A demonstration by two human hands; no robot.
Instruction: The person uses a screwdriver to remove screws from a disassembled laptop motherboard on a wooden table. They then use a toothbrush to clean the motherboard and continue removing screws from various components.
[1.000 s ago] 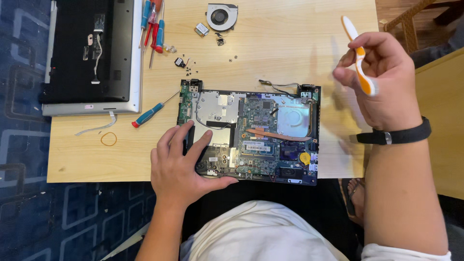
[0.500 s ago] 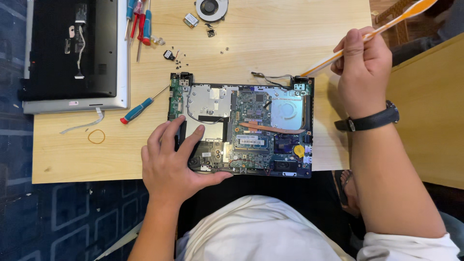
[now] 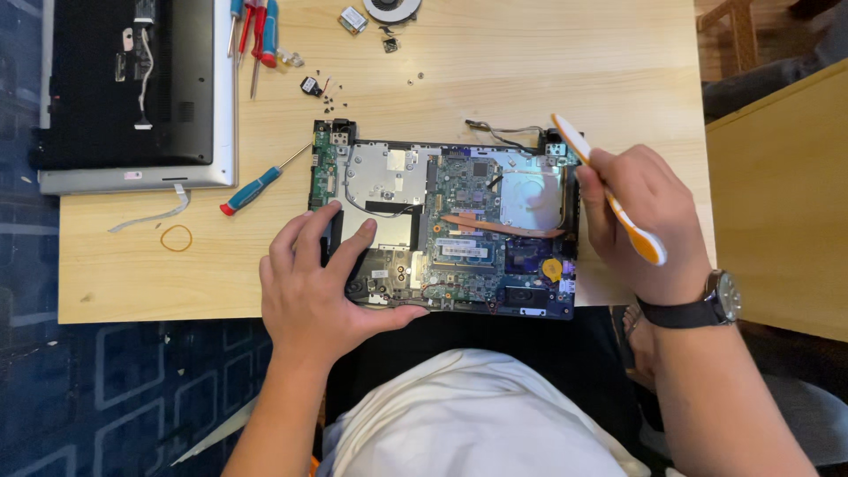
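Now lowered to the laptop base's (image 3: 446, 230) right edge: right hand (image 3: 640, 221), fingers curled tight round an orange-and-white tool (image 3: 609, 199), white tip just beside the upper right hinge corner. Half a second back, raised well above the table with the tool pointing up and away; a second back, higher yet. So, by the look of it, tool brought in to work at the boards, not yet touching any part that can be made out.

Opened base lying flat at the near middle of the wooden table (image 3: 530, 71), circuit boards and silver drive bared. Left hand (image 3: 314, 283) spread flat on its lower left corner, fingers open and pressing down, holding nothing; same place as before, steadying.

Farther out: blue-handled screwdriver (image 3: 252, 190) just left of the base, rubber band (image 3: 176, 238) near it, loose screws above, more screwdrivers (image 3: 256, 35) and a fan (image 3: 393, 9) at the far edge, removed cover (image 3: 132, 88) at far left.
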